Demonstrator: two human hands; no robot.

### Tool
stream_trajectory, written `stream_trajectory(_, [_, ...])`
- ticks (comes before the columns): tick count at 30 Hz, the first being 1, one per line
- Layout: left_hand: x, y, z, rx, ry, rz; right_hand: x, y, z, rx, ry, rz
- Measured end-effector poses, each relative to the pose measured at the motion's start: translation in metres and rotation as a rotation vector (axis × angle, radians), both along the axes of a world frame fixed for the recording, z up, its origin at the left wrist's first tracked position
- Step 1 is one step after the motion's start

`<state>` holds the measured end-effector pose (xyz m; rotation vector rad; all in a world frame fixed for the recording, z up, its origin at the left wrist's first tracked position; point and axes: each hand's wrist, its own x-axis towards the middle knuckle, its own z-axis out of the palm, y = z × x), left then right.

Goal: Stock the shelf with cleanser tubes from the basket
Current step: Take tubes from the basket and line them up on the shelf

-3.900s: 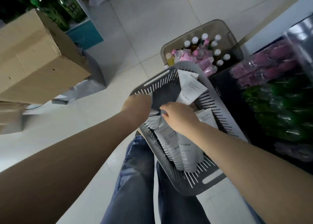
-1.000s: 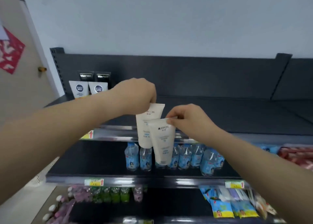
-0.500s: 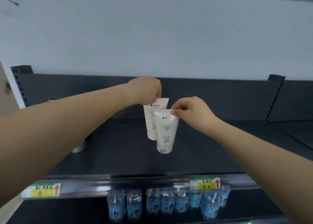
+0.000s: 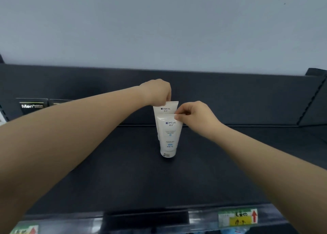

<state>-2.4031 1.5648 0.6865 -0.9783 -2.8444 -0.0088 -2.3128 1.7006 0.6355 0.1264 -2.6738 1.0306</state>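
Cleanser tubes (image 4: 168,127) first: where were they? (Supervisor)

Both stood caps down near the middle of the dark top shelf (image 4: 123,171), one directly behind the other. The front tube (image 4: 169,141) served as my reference mark. Its cap met the deck as far as I could see, but actual contact could not be confirmed. (Inspector)

Working from the left, what was recorded? (Supervisor)

Well left of the front tube, black boxes (image 4: 31,106) marked "Men" stood against the back panel (image 4: 230,95). Below and far left of it, a price label (image 4: 24,230) showed at the frame corner, cut off. The left hand (image 4: 155,92) was positioned above and just behind the front tube, fingers curled together and pinching the top seam of the rear tube (image 4: 165,108). That tube stood upright, close against the front tube's back, and its lower end was hidden. (Inspector)

And to the right? (Supervisor)

The right hand (image 4: 196,115) sat immediately right of the front tube's top, thumb and forefinger clamped on the right corner of its flat seam, with the remaining fingers curled under. Below and well right of the front tube, a yellow-and-green price tag (image 4: 237,217) with a red arrow was fixed to the shelf's front rail. A plain grey wall (image 4: 159,30) rose above everything. (Inspector)
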Motion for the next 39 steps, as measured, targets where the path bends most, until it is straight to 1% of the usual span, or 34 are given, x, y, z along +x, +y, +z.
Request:
stream_trajectory(13, [-0.018,0.007,-0.018,0.001,-0.017,0.037,-0.018,0.002,-0.013,-0.026,0.0,-0.032])
stream_trajectory(18, [-0.019,0.011,-0.022,-0.006,0.009,0.041,-0.021,-0.001,-0.015,-0.016,0.009,-0.025])
stream_trajectory(23, [-0.02,0.01,-0.022,0.007,0.003,0.036,-0.022,-0.001,-0.017,-0.05,0.024,-0.026])
stream_trajectory(39, [-0.019,0.01,-0.018,-0.02,-0.044,0.036,-0.024,-0.005,-0.022,-0.031,0.071,-0.04])
